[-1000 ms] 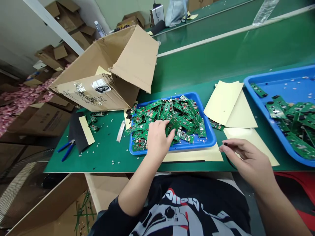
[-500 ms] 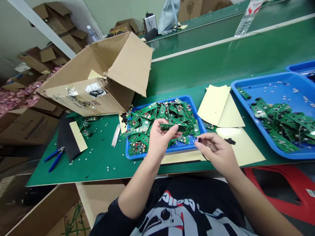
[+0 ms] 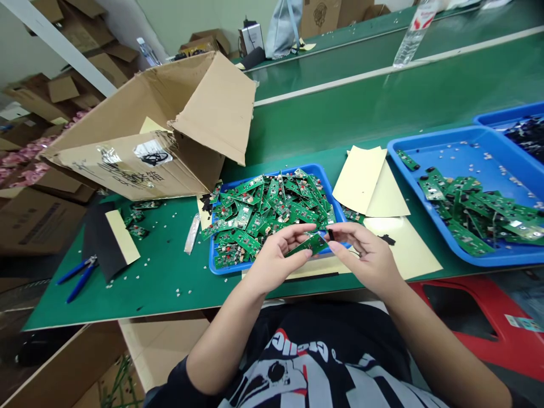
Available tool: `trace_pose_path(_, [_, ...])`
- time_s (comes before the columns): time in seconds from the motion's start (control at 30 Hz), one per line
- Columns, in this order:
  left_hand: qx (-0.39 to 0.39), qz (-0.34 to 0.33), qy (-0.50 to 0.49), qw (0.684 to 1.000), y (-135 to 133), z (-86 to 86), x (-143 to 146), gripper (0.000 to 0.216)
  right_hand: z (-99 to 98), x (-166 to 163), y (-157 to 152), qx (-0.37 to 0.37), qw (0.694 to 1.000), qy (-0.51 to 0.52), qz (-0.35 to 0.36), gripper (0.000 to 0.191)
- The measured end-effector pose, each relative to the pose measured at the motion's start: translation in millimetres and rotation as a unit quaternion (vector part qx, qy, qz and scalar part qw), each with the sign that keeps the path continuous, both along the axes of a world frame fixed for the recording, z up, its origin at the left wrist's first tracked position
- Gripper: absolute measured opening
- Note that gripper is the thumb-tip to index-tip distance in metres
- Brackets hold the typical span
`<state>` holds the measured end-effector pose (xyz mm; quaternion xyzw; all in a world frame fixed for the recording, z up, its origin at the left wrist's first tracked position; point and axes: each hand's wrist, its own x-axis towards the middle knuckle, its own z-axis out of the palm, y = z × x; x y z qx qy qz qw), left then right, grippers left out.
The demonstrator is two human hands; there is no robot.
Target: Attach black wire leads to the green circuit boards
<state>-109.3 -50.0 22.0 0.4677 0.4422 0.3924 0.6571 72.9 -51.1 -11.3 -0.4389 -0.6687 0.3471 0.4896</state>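
Observation:
My left hand [image 3: 278, 258] is closed on a green circuit board [image 3: 309, 245], held tilted over the front edge of a blue tray [image 3: 216, 268]. Pinched between the thumb and fingers of my right hand [image 3: 365, 255] is a small black piece [image 3: 331, 234], close against the board's right end; whether it touches is hard to tell. A heap of circuit boards [image 3: 272, 204] fills the tray behind my hands. Yellow backing paper [image 3: 408, 249] with black scraps [image 3: 387, 239] on it lies to the right of my right hand.
On the right stands a larger blue tray [image 3: 395, 170] with more boards. An open cardboard box [image 3: 127, 164] sits back left. Blue-handled pliers [image 3: 80, 277] rest beside a black sheet [image 3: 100, 238]. A water bottle [image 3: 414, 37] stands further back, and a red stool [image 3: 480, 317] is below the table edge.
My hands have come together; the black piece has moved left to the board's end. The board has tilted and dropped lower. The whole view has shifted slightly.

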Motion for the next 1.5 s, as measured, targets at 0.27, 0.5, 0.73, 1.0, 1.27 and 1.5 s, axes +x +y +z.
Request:
trace_pose_path(0.27, [-0.083, -0.042, -0.079, 0.993, 5.4, -2.5, 7.5, 0.044, 6.1, 4.0, 2.3, 0.044, 0.998, -0.044, -0.024, 0.021])
trace_pose_path(0.5, [-0.112, -0.031, -0.106, 0.988, 6.1, -3.3, 11.5, 0.044, 1.8, 3.0, 4.2, 0.067, 0.995, -0.07, -0.02, 0.021])
trace_pose_path(0.73, [-0.088, -0.057, -0.076, 0.992, 0.6, -4.2, 10.1, 0.043, -0.4, 8.8, 11.9, 0.072, 0.993, -0.088, -0.004, 0.016])
trace_pose_path(1.0, [0.0, -0.096, 0.006, 0.995, -7.0, 4.5, 6.8, 0.034, 5.9, 12.3, 12.9, -0.008, 0.995, -0.078, 0.054, 0.015])
trace_pose_path(1.27, [0.022, -0.116, 0.002, 0.993, -13.8, 8.9, 2.9, 0.028, 15.0, 19.1, 10.5, -0.164, 0.982, 0.025, 0.088, 0.033])
trace_pose_path(1.5, [-0.026, -0.094, -0.012, 0.995, -11.8, 9.2, 0.0, 0.034, 25.7, 26.1, 8.2, -0.12, 0.986, -0.1, 0.055, 0.017])
